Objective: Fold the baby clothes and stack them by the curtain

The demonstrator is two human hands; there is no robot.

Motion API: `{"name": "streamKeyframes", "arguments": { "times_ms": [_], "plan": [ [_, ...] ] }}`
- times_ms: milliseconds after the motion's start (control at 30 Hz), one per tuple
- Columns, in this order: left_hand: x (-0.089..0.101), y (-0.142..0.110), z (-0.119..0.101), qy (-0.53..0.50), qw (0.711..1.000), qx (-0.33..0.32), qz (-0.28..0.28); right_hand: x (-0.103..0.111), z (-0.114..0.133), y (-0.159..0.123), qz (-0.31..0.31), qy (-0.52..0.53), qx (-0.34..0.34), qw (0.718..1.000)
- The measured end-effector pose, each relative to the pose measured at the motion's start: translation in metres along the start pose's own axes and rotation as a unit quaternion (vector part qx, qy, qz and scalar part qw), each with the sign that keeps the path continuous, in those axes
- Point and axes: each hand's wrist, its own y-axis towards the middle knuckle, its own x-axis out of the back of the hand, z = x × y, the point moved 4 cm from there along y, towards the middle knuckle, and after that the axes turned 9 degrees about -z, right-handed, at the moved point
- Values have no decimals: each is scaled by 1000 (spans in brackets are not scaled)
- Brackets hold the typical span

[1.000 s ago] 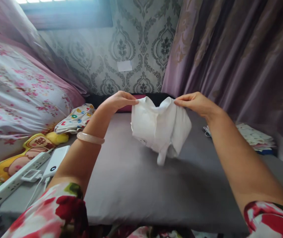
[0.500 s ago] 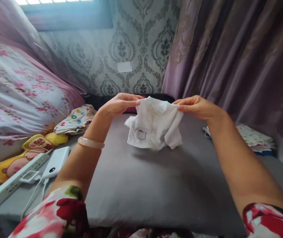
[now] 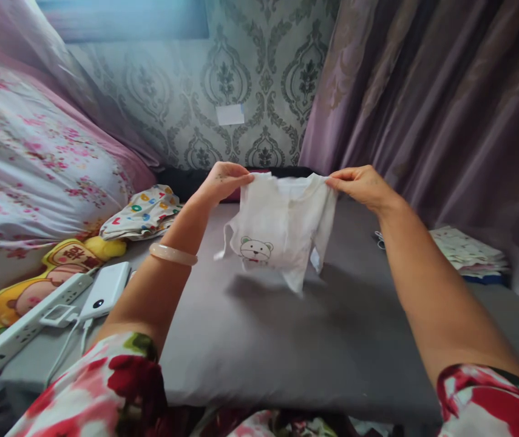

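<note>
A small white baby shirt (image 3: 281, 218) with a bear-face print low on its front hangs in the air over the grey bed surface (image 3: 286, 352). My left hand (image 3: 227, 180) pinches its left shoulder between thumb and fingers. At the opposite shoulder, my right hand (image 3: 354, 184) grips the cloth the same way. The neckline is stretched between both hands, and the lower hem hangs loose, with a thin tie dangling on the left. A shadow of the shirt falls on the sheet below.
On the left lie a folded patterned cloth (image 3: 143, 212), a yellow cartoon cushion (image 3: 36, 282), a white power strip (image 3: 27, 328) and a white power bank (image 3: 104, 291) with cables. Folded clothes (image 3: 468, 252) are stacked at the right. A patterned wall (image 3: 266, 79) stands behind.
The shirt has opened out and hangs longer, its bear print now showing. Both hands still hold its shoulders, in nearly the same place.
</note>
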Motion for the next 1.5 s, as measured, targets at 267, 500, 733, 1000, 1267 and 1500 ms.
{"name": "streamKeyframes", "arguments": {
  "times_ms": [267, 500, 733, 1000, 1267, 1500],
  "plan": [
    [3, 4, 6, 27, 998, -58, -24, 5, -14, 4, -2, 45, -12, 999],
    [-2, 4, 14, 7, 999, 3, -51, 7, -21, 9, -77, 53, -1, 996],
    [-9, 3, 18, 10, 999, 25, -42, -1, -29, 12, -133, -14, 29, 991],
    [-12, 10, 21, 93, 989, -28, -110, -8, -17, 9, -187, -166, 130, 960],
    [-7, -5, 7, 123, 982, -62, -128, -8, 5, -17, -213, -259, 226, 915],
    [13, -36, -16, 82, 990, -50, -104, 4, 26, -50, -184, -229, 224, 929]
  ]
}}
